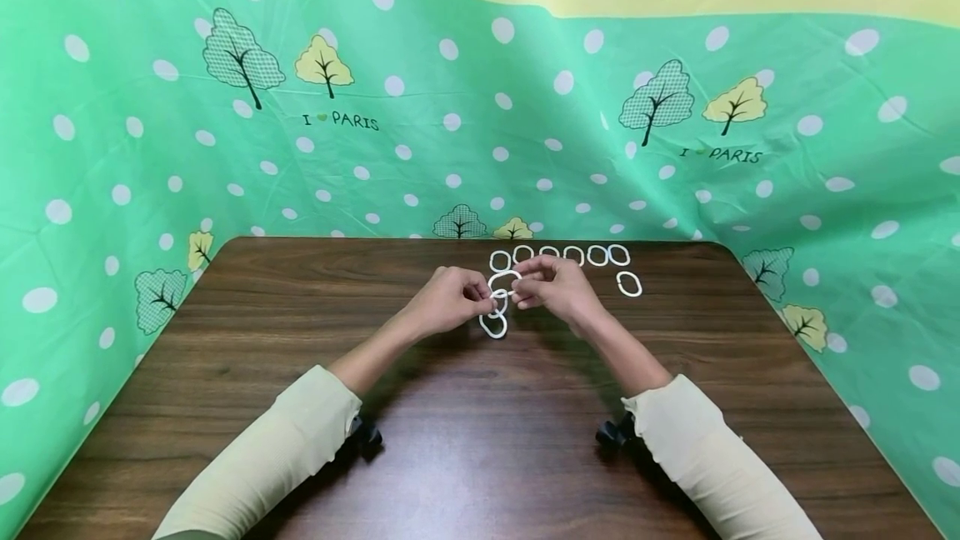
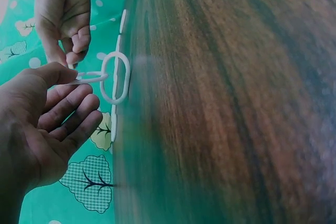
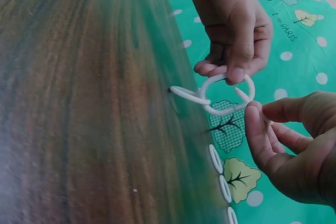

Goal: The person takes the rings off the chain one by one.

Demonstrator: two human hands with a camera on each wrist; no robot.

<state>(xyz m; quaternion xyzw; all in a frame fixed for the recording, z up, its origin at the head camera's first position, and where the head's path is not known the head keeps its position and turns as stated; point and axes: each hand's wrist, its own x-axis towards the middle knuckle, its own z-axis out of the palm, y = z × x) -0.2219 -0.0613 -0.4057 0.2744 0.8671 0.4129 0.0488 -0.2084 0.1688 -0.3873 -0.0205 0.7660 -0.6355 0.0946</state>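
Observation:
My left hand (image 1: 450, 300) pinches a white oval link (image 3: 214, 110) between thumb and fingertips, above the table. In the right wrist view this link has a gap in its side. My right hand (image 1: 558, 290) pinches at the same link's edge near that gap, thumb against index finger. A second white link (image 2: 126, 77) hangs from the first, looped through it. Between the hands in the head view shows another white loop (image 1: 495, 275); whether it is joined to the others I cannot tell.
Along the far edge of the dark wooden table (image 1: 480, 440) lies a row of several white links (image 1: 500, 270). One more loose link (image 1: 639, 287) lies just below the row's right end. A green dotted cloth (image 1: 420, 140) hangs behind and at both sides.

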